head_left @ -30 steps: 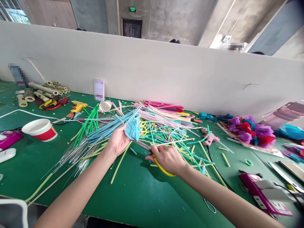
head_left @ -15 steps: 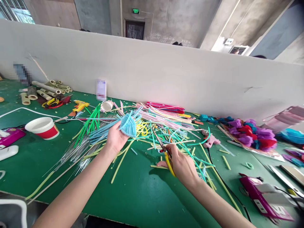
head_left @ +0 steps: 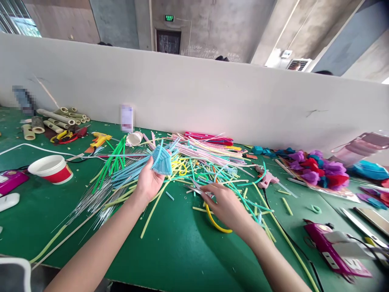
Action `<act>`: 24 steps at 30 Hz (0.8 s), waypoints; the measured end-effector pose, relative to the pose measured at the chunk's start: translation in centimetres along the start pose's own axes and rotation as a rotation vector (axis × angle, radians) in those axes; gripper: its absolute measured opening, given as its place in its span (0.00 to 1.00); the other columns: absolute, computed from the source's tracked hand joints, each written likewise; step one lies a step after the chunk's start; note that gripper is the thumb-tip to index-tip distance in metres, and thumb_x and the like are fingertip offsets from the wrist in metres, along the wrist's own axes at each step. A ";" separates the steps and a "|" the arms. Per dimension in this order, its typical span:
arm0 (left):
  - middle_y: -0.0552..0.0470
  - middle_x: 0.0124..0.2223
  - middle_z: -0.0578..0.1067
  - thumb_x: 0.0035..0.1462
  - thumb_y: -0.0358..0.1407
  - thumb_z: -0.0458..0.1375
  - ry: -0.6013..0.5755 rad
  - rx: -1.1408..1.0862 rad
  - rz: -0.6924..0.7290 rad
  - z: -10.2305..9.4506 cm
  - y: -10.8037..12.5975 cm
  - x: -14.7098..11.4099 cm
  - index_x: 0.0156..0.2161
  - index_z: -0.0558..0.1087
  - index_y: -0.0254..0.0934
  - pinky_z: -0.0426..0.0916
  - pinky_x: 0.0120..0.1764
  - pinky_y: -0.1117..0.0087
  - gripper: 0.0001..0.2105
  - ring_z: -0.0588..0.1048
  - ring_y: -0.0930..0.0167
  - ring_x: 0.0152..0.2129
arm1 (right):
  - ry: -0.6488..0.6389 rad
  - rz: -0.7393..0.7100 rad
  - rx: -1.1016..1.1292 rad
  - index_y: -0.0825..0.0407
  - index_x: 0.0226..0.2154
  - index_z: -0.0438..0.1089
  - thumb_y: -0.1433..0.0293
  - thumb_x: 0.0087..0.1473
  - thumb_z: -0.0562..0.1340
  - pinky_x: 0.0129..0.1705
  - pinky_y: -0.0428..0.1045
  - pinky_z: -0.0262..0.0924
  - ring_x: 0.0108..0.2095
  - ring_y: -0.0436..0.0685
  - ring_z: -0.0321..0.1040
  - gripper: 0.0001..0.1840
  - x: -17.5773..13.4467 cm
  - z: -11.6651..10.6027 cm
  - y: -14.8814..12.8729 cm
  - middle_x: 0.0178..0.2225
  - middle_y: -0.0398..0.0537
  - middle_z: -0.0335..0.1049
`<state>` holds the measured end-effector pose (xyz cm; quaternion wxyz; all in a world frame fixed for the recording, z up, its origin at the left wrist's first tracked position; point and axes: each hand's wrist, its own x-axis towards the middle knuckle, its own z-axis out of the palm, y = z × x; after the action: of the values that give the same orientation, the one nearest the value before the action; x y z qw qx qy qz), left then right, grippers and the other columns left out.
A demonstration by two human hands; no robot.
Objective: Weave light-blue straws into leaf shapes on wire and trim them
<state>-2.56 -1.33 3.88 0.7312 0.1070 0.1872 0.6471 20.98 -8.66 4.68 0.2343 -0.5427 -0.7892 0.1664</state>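
Observation:
My left hand (head_left: 149,182) holds up a light-blue fan-shaped piece (head_left: 162,163) of ribbed, fuzzy strips, pinched between thumb and fingers. To its right, my right hand (head_left: 226,200) grips scissors with a yellow handle (head_left: 223,229). The blades are spread and point left toward the blue piece, apart from it. Beneath and behind both hands lies a heap of chenille stems: blue ones (head_left: 130,168), green ones (head_left: 117,156) and pale pink ones (head_left: 206,152). My fingers hide part of the scissors.
On the green table (head_left: 179,251) a paper cup (head_left: 62,174) and a yellow glue gun (head_left: 101,139) stand left, near bamboo pieces (head_left: 57,117). At right are a pink glue gun (head_left: 267,177), purple power strip (head_left: 331,247) and felt flowers (head_left: 322,168). A white partition (head_left: 182,93) rises behind.
My right hand has turned the scissors; the blades now spread leftward instead of pointing up and away. The left hand still holds the blue piece, tilted slightly differently. The view has shifted slightly.

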 end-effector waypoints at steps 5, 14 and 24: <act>0.39 0.55 0.76 0.71 0.40 0.41 -0.056 0.089 -0.011 0.8 -1.8 -1.0 0.63 0.63 0.31 0.73 0.51 0.68 0.23 0.74 0.66 0.53 | 0.112 0.184 0.857 0.51 0.38 0.74 0.54 0.55 0.63 0.35 0.51 0.69 0.35 0.58 0.75 0.18 2.3 4.0 -2.5 0.34 0.49 0.78; 0.56 0.52 0.77 0.64 0.29 0.54 -0.160 0.250 0.017 0.8 -4.7 -2.4 0.60 0.63 0.53 0.72 0.50 0.67 0.22 0.77 0.72 0.46 | 0.290 0.310 1.228 0.53 0.32 0.75 0.56 0.50 0.68 0.36 0.48 0.67 0.31 0.52 0.72 0.16 2.5 4.9 -0.7 0.29 0.46 0.76; 0.54 0.34 0.80 0.44 0.24 0.64 -0.151 0.558 -0.018 -0.9 -5.3 -2.1 0.34 0.76 0.34 0.72 0.34 0.72 0.09 0.77 0.71 0.30 | 0.406 0.354 1.263 0.52 0.35 0.75 0.55 0.48 0.69 0.36 0.48 0.69 0.31 0.52 0.71 0.18 2.3 4.0 0.0 0.29 0.44 0.73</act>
<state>1.66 -4.19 1.20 0.6910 0.3504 0.3041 0.5542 18.07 -6.57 1.81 0.6185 -0.4432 -0.3810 0.5252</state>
